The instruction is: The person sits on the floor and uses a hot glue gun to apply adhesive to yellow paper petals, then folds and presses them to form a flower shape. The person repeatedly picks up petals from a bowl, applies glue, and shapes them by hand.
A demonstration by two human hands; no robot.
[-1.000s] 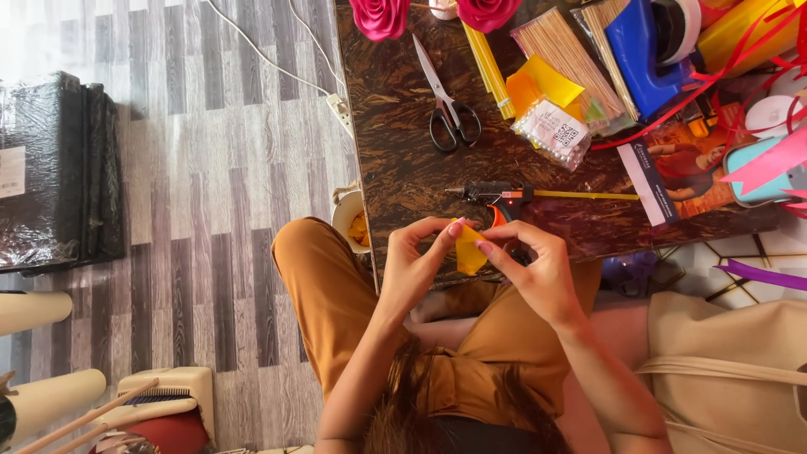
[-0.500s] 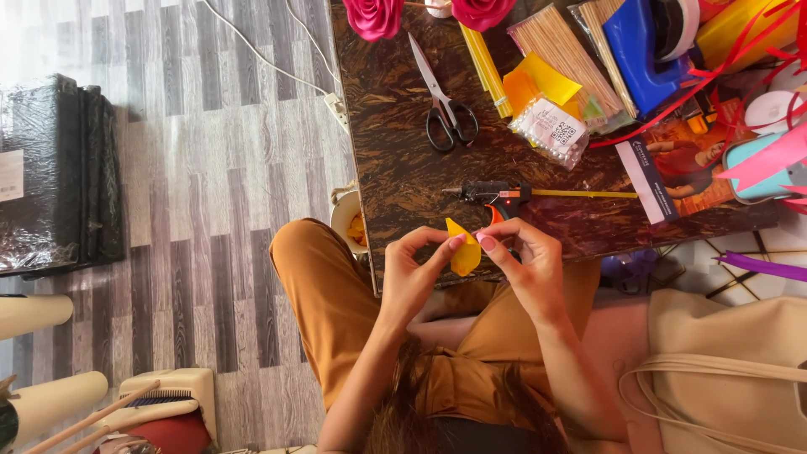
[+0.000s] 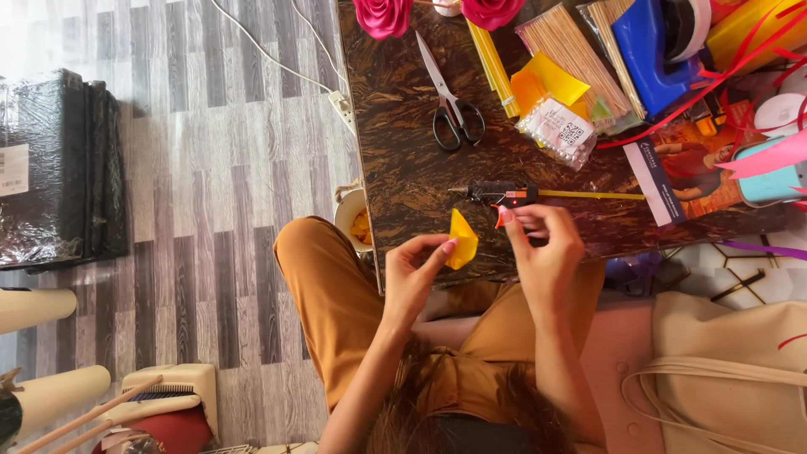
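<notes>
My left hand [image 3: 414,271] pinches a small folded yellow petal piece [image 3: 461,240] just over the near edge of the dark wooden table [image 3: 403,176]. My right hand [image 3: 545,245] has its fingers curled on the handle of a black glue gun [image 3: 498,193], which lies on the table with a yellow glue stick [image 3: 593,195] out its back. The two hands are apart, with the petal between them.
On the table lie black-handled scissors [image 3: 454,118], two pink paper roses [image 3: 382,15], yellow strips [image 3: 493,59], wooden skewers [image 3: 572,46], a bag of beads [image 3: 559,130], a blue tape dispenser [image 3: 651,46] and a magazine [image 3: 689,164]. A small bowl [image 3: 351,220] sits by my knee.
Both hands were holding the yellow piece together. My right hand has let go and moved up to the glue gun, while my left hand keeps the piece.
</notes>
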